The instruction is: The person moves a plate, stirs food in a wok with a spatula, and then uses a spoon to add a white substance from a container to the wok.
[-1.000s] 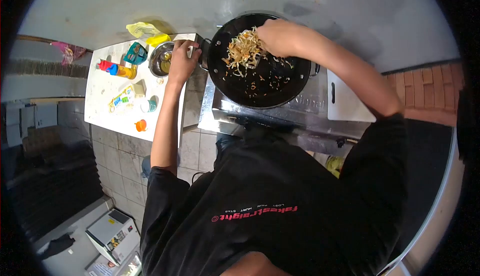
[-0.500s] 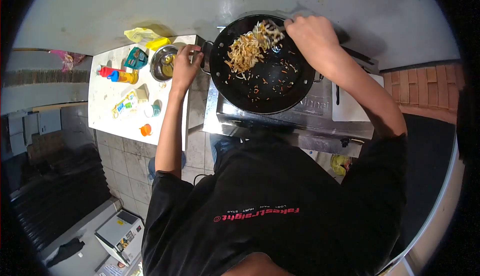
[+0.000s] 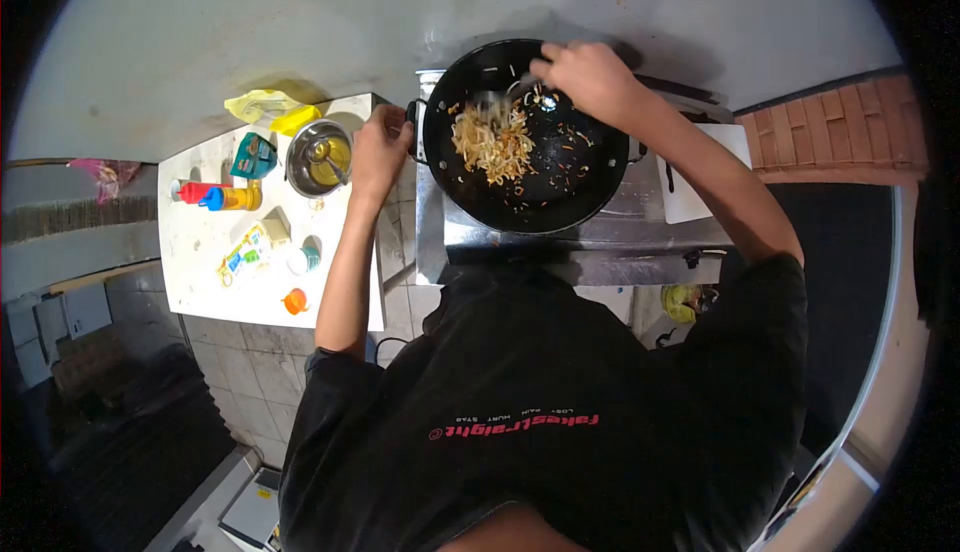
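Note:
A black two-handled wok (image 3: 560, 187) sits on the steel stove. Inside it, toward the left, lies a heap of pale and browned shreds (image 3: 495, 147), with orange bits scattered over the bottom. My left hand (image 3: 382, 142) is closed at the wok's left side handle (image 3: 416, 132). Above the far right rim, my right hand (image 3: 588, 77) grips a metal stirring utensil (image 3: 497, 102). Its head is smeared by motion against the shreds, so its exact kind does not show.
Left of the stove (image 3: 480, 252), a white table (image 3: 190, 272) bears a steel bowl (image 3: 300, 167) with yellow liquid and a spoon, a red bottle (image 3: 196, 192), a yellow bottle (image 3: 240, 198) and a green pouch (image 3: 254, 156). A white board (image 3: 690, 202) lies to the right.
The utensil and my right hand have moved left across the wok. The shreds have been pushed about, spreading nearer to me. My left hand stays at the handle; the whole view has shifted slightly.

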Demonstrator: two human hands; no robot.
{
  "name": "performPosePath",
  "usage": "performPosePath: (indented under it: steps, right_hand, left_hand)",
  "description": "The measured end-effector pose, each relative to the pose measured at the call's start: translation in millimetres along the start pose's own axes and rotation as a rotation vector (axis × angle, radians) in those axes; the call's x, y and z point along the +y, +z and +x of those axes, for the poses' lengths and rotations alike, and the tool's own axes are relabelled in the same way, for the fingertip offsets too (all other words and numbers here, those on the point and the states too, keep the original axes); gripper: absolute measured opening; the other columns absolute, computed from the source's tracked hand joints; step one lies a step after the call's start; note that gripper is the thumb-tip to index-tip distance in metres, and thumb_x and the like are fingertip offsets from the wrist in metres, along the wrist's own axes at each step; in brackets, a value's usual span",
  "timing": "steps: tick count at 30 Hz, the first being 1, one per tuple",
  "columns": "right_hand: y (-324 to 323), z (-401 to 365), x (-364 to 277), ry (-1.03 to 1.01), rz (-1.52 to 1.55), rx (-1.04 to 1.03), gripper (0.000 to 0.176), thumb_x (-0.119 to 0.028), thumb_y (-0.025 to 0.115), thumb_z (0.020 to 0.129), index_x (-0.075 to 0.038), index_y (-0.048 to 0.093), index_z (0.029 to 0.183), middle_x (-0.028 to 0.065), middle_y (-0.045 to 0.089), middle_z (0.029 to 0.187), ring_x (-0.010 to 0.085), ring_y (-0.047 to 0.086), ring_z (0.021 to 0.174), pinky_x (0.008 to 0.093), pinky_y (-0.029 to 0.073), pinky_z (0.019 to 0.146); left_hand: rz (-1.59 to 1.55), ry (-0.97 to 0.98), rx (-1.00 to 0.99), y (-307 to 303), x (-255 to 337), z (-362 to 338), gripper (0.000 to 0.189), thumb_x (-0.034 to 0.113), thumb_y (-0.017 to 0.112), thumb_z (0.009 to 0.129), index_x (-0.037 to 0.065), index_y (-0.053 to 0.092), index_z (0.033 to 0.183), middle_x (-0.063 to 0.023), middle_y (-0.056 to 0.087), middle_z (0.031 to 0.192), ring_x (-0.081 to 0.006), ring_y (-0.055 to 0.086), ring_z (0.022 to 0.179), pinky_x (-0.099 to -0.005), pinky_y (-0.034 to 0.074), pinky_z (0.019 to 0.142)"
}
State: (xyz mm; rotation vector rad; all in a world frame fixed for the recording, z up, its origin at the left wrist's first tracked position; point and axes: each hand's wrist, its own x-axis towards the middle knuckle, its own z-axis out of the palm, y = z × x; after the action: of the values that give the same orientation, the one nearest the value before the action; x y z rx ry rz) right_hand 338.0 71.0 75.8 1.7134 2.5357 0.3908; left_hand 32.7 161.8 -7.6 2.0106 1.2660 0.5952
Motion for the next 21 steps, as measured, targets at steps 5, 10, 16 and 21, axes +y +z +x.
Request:
performPosePath:
  steps: [5, 10, 16, 21]
  right_hand:
    - [-42.0, -19.4, 6.0, 0.131, 0.061, -0.134, 0.023, -0.008, 0.067, 0.081, -0.012, 0.063, 0.103, 0.0085, 0.063, 0.095, 0.0296, 0.067, 0.082, 0.0411, 0.054, 0.068]
    - [-9.3, -12.6, 2.2, 0.348, -0.189, 0.000, 0.028, -0.006, 0.065, 0.080, -0.014, 0.065, 0.107, 0.0092, 0.064, 0.098, 0.0301, 0.068, 0.081, 0.0421, 0.054, 0.064]
    - [-23.9, -9.6, -8.4, 0.161, 0.168, 0.029, 0.015, -0.011, 0.064, 0.084, -0.014, 0.066, 0.099, 0.0101, 0.060, 0.088, 0.0314, 0.066, 0.071, 0.0426, 0.053, 0.061]
    - [-10.6, 7.8, 3.1, 0.301, 0.079, 0.150, 0.020, -0.011, 0.065, 0.080, -0.010, 0.066, 0.099, 0.0116, 0.061, 0.091, 0.0332, 0.068, 0.075, 0.0427, 0.054, 0.061]
  left_hand:
    - [-0.087, 0.036, 0.022, 2.8, -6.2, 3.6, 0.028, 0.014, 0.067, 0.086, -0.003, 0.064, 0.108, -0.0170, 0.073, 0.092, -0.0256, 0.072, 0.082, -0.0345, 0.055, 0.075]
    - [-0.107, 0.044, 0.029, 3.2, -8.0, 2.5, 0.028, 0.014, 0.067, 0.084, -0.002, 0.066, 0.107, -0.0157, 0.072, 0.086, -0.0278, 0.071, 0.079, -0.0367, 0.054, 0.073]
    - [-0.111, 0.044, 0.017, 3.0, -9.6, 6.3, 0.027, 0.013, 0.067, 0.084, -0.003, 0.067, 0.106, -0.0161, 0.073, 0.088, -0.0252, 0.072, 0.078, -0.0353, 0.054, 0.073]
    - [-0.059, 0.041, 0.048, 3.6, 1.3, 8.4, 0.026, 0.012, 0.068, 0.084, -0.003, 0.067, 0.105, -0.0162, 0.073, 0.089, -0.0240, 0.072, 0.078, -0.0344, 0.055, 0.073]
